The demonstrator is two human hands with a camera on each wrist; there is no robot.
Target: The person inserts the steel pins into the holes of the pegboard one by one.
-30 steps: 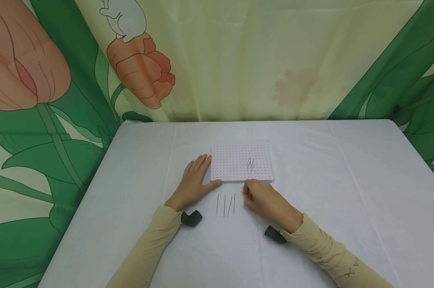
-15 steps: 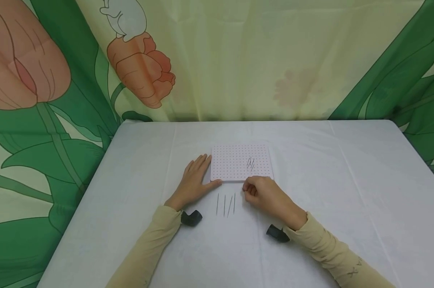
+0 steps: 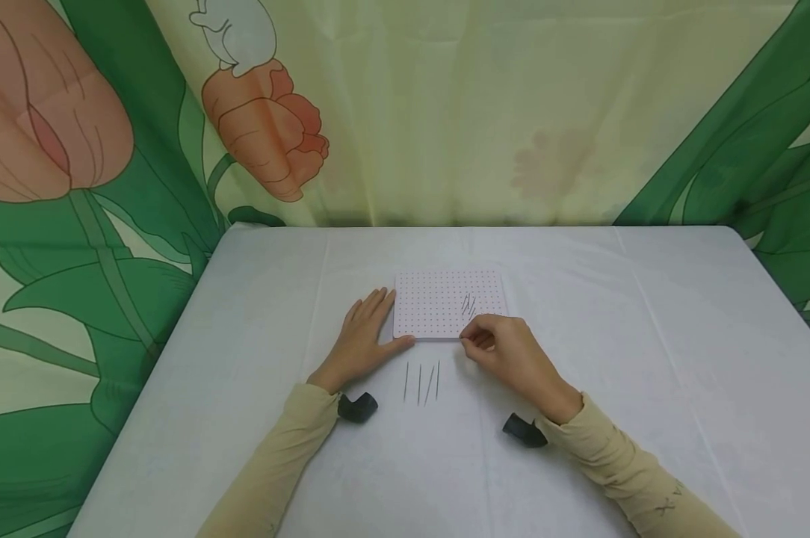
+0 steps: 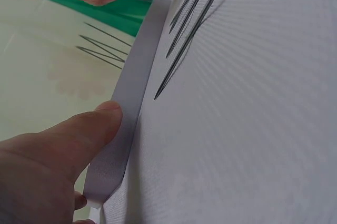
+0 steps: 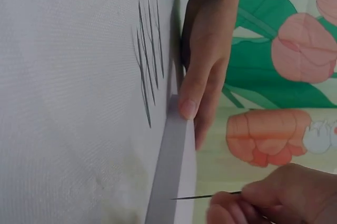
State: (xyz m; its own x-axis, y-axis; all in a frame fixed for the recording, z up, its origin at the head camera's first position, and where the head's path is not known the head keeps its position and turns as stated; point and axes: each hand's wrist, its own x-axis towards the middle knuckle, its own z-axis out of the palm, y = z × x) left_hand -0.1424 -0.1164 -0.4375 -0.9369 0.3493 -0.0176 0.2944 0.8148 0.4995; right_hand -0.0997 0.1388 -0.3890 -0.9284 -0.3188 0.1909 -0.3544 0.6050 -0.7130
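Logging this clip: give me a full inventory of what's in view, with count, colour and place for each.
Table: one, white covering, beneath the work
Board: one, whitish with rows of dark dots, on the table
Standing needles: several (overlap hides the exact count), dark, in the board's right part
Loose needles: four, dark, lying on the table at the board's near side
Held needle: one, dark, by the board's near edge
Backdrop: one, pale yellow with green and orange print, behind the table
Black devices: two, black, one at each wrist
Sleeves: two, beige, on both arms
Left hand: one, bare, against the board's left side
Right hand: one, bare, pinching the held needle
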